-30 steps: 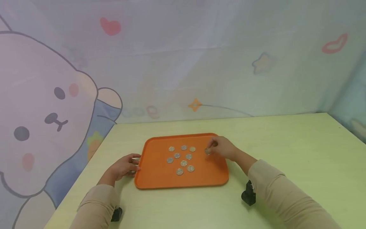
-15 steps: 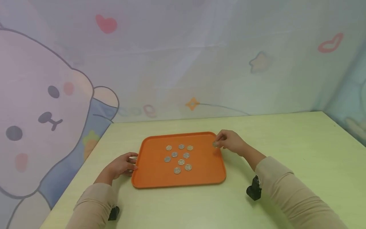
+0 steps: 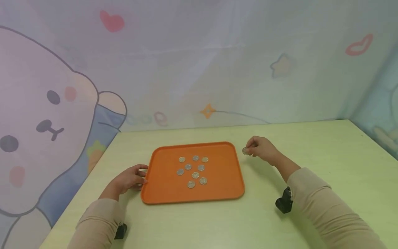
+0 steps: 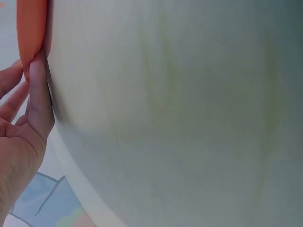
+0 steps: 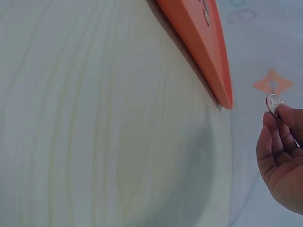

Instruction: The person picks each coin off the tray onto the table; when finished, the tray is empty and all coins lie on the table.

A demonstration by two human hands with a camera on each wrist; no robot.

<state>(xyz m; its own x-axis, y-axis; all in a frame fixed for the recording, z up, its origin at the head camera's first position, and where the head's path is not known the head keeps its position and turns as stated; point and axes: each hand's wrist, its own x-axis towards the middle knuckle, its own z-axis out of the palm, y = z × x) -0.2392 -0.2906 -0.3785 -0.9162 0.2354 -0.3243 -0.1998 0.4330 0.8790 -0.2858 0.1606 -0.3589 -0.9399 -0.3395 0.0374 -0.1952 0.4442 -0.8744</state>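
On the near edge of a pale green table [image 3: 311, 145], two beige sleeves [image 3: 323, 204] reach forward, each with a small black camera mount strapped under the wrist. Farther in, the left hand [image 3: 129, 179] rests against the left rim of an orange tray [image 3: 224, 186]; the left wrist view shows its fingers [image 4: 40, 94] lying straight along the tray's edge, relaxed and gripping nothing. Eight silver coins [image 3: 195, 175] lie loosely clustered on the tray's floor, toward its middle and far half, none stacked on another. To the right of the tray, just beyond its far right corner, the right hand [image 3: 262, 149] hangs above the bare tabletop with its fingers curled, pinching a single silver coin [image 3: 245, 151] between thumb and fingertips. The right wrist view shows that coin [image 5: 273, 105] held on edge at the fingertips [image 5: 284, 124], clear of the tray's rim and off the table surface. Behind the table stands a pastel backdrop printed with a large cartoon bear [image 3: 46, 114], a red heart [image 3: 111, 21], an orange four-pointed star [image 3: 207, 111] and a yellow star [image 3: 281, 67].
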